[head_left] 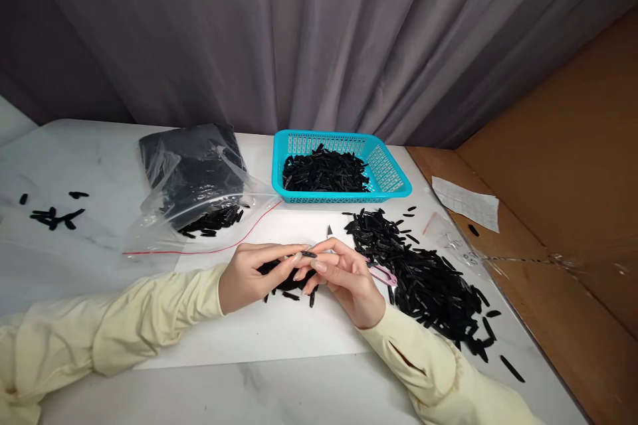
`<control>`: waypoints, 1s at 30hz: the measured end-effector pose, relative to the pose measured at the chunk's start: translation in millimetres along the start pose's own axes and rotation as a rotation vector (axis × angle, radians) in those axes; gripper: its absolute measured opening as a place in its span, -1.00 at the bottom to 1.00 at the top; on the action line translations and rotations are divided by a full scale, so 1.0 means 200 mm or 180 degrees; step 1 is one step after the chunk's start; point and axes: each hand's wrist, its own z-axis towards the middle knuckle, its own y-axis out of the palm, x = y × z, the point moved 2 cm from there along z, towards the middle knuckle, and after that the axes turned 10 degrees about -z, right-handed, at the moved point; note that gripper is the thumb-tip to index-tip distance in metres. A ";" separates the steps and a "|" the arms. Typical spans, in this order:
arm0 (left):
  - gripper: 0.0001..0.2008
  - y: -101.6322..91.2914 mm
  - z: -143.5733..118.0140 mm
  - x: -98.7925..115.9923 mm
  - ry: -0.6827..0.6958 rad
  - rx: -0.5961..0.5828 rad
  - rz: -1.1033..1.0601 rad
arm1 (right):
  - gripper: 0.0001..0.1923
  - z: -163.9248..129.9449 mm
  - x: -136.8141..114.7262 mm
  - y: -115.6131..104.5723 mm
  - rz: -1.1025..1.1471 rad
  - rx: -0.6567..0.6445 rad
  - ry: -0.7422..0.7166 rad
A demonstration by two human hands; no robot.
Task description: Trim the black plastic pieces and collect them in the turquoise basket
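Note:
My left hand [249,273] and my right hand [343,277] meet over the white table [279,385], both in pale yellow sleeves. Between their fingertips sits one small black plastic piece [308,254]. My left hand also cups a few more black pieces under its palm. My right hand grips a small cutter with a pink handle [383,273]; its pointed blade tip [329,231] sticks up past the fingers. A few loose black pieces [294,295] lie just below both hands.
A large heap of black pieces [423,279] spreads to the right. A turquoise basket [393,182] behind holds more. Clear zip bags [199,192] with black pieces lie back left, stray pieces [52,216] far left. Paper [466,202] and brown cardboard [558,226] stand at right.

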 end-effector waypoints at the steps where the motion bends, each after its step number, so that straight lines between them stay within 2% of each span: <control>1: -0.79 0.00 0.00 0.00 0.0002 0.0013 0.0018 | -0.86 0.00 0.00 0.00 0.0001 -0.0005 -0.0001; 30: -0.79 0.00 0.00 0.01 -0.0115 0.0007 0.0147 | -0.87 0.00 -0.01 0.01 -0.0032 0.0004 0.0046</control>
